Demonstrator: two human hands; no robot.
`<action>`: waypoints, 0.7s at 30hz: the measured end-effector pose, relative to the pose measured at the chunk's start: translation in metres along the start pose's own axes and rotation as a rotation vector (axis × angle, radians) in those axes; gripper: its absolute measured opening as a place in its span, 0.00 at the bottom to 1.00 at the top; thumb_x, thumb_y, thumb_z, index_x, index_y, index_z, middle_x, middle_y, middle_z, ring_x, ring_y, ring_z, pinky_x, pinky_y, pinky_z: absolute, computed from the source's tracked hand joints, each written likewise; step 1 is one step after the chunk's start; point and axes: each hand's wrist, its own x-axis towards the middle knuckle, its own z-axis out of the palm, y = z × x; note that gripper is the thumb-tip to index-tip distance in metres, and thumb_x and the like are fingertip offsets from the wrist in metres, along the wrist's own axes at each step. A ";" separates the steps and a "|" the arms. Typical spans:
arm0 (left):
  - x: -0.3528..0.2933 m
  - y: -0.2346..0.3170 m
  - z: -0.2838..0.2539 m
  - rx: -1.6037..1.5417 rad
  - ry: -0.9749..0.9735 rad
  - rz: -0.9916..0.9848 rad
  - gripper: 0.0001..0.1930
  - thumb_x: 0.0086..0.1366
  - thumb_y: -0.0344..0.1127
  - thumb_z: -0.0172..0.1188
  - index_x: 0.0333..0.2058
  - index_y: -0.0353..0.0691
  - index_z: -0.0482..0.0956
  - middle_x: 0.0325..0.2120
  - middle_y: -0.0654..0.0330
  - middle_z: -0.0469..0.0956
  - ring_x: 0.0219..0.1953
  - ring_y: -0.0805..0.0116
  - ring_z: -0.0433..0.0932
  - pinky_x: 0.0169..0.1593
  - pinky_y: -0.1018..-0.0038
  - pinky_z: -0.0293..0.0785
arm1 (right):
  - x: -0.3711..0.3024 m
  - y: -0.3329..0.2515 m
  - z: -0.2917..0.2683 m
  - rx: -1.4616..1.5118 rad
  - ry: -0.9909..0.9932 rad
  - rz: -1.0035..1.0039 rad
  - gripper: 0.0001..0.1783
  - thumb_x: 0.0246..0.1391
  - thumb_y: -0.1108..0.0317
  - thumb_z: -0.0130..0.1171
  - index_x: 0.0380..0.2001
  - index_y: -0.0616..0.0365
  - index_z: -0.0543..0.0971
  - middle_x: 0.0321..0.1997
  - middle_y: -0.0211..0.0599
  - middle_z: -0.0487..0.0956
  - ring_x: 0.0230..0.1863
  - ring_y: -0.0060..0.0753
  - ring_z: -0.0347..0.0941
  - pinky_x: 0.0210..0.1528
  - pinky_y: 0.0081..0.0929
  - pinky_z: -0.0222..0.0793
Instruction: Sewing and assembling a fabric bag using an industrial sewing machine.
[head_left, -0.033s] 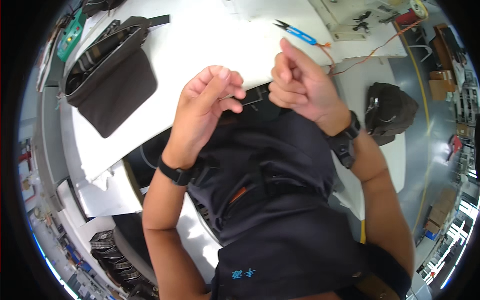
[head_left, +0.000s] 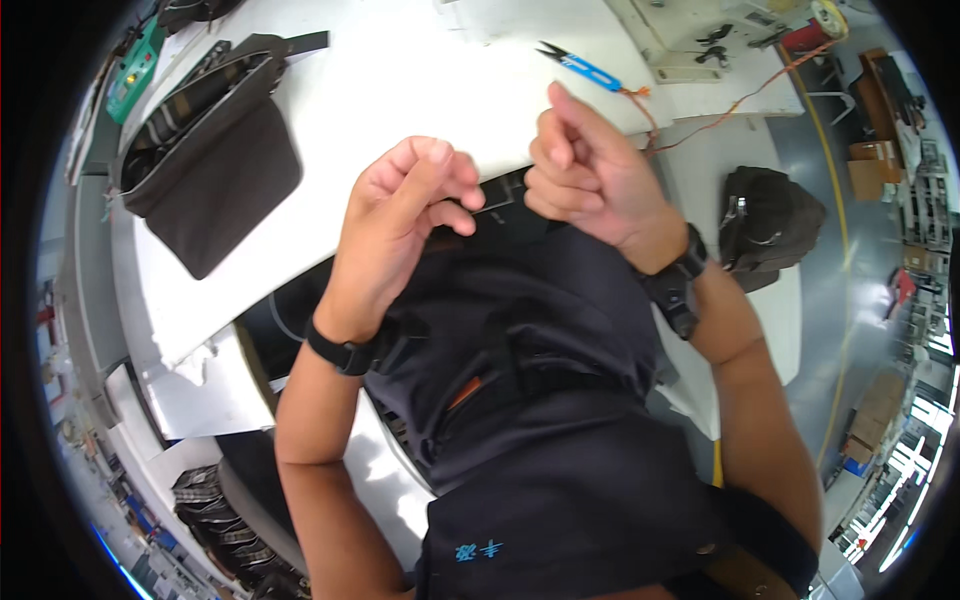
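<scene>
My left hand (head_left: pixel 400 205) is raised just off the front edge of the white table (head_left: pixel 390 90). Its thumb lies against the forefinger and the other fingers curl loosely; anything pinched there is too small to make out. To its right is my right hand (head_left: pixel 595 180), with the fingers folded in and the uppermost digit pointing up. Whatever it may hold is hidden. Beyond the right hand lie blue thread snips (head_left: pixel 590 72), tied to an orange cord (head_left: pixel 650 125). A dark brown bag (head_left: pixel 215 180) with a striped lining lies on the table left of my left hand.
A green device (head_left: pixel 135 75) sits at the far left. Another dark bag (head_left: pixel 770 220) rests on a white surface at right. A thread spool (head_left: pixel 828 18) and small black clips (head_left: pixel 715 45) lie at the far right. Striped dark items (head_left: pixel 210 505) are at lower left.
The whole view has shifted slightly, so things sit a little further left in it. Both hands keep nearly the same pose.
</scene>
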 end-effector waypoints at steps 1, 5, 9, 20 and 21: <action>-0.001 0.002 0.003 0.099 -0.017 -0.024 0.14 0.78 0.43 0.57 0.37 0.39 0.79 0.34 0.59 0.84 0.32 0.74 0.83 0.34 0.80 0.80 | -0.002 0.001 -0.003 0.037 0.009 0.031 0.30 0.79 0.47 0.38 0.26 0.51 0.75 0.12 0.18 0.54 0.12 0.17 0.50 0.21 0.21 0.51; 0.003 0.007 0.014 0.259 0.076 -0.144 0.15 0.77 0.44 0.58 0.39 0.37 0.81 0.38 0.59 0.84 0.35 0.75 0.83 0.36 0.80 0.80 | -0.009 0.009 -0.008 0.174 -0.122 0.066 0.26 0.79 0.51 0.38 0.31 0.54 0.76 0.15 0.18 0.57 0.15 0.17 0.53 0.23 0.21 0.53; 0.005 -0.003 0.028 0.255 0.114 0.047 0.22 0.80 0.45 0.50 0.59 0.34 0.78 0.54 0.56 0.81 0.51 0.72 0.81 0.51 0.75 0.81 | -0.012 0.021 0.003 -0.071 0.030 0.021 0.18 0.77 0.59 0.45 0.44 0.62 0.79 0.19 0.20 0.63 0.20 0.17 0.60 0.26 0.21 0.60; -0.006 -0.005 0.007 -0.014 -0.063 0.083 0.17 0.79 0.41 0.53 0.52 0.34 0.83 0.47 0.56 0.84 0.48 0.69 0.83 0.59 0.69 0.78 | -0.006 0.037 0.026 -0.543 0.222 -0.228 0.09 0.69 0.71 0.60 0.44 0.67 0.83 0.24 0.29 0.74 0.25 0.22 0.71 0.29 0.24 0.71; -0.007 -0.004 0.005 -0.042 -0.070 0.076 0.16 0.79 0.40 0.54 0.50 0.35 0.83 0.49 0.55 0.84 0.50 0.68 0.83 0.59 0.68 0.78 | -0.006 0.037 0.027 -0.549 0.220 -0.232 0.09 0.69 0.72 0.60 0.44 0.67 0.83 0.24 0.30 0.74 0.25 0.22 0.71 0.29 0.24 0.71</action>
